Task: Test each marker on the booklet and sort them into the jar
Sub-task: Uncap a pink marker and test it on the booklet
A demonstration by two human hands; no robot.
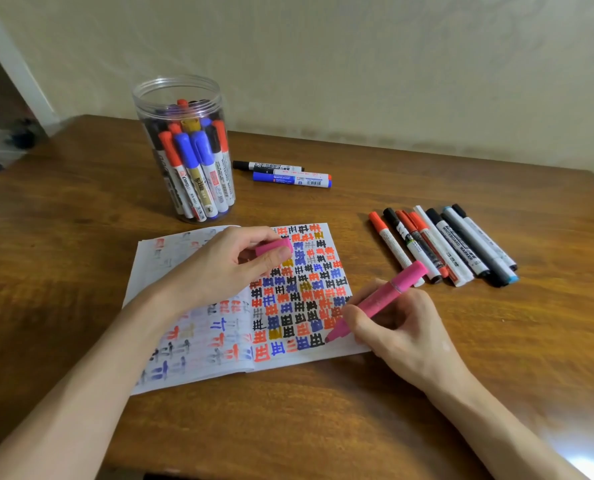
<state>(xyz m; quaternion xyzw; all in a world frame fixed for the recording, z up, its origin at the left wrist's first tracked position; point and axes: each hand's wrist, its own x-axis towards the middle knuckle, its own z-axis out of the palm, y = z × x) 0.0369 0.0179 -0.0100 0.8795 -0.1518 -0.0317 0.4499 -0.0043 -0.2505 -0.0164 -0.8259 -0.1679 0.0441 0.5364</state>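
An open booklet (191, 368) lies on the wooden table, its right page filled with red, blue and black test marks. My right hand (403, 327) grips an uncapped pink marker (382, 296) with its tip down on the lower right of the page. My left hand (226, 268) rests on the booklet and pinches the pink cap (273, 247). A clear plastic jar (184, 150) stands behind the booklet, holding several red, blue and black markers upright.
A row of several capped markers (444, 245) lies on the table to the right of the booklet. Two more markers (285, 173) lie beside the jar, near the wall. The table's (323, 427) left edge drops off by a doorway.
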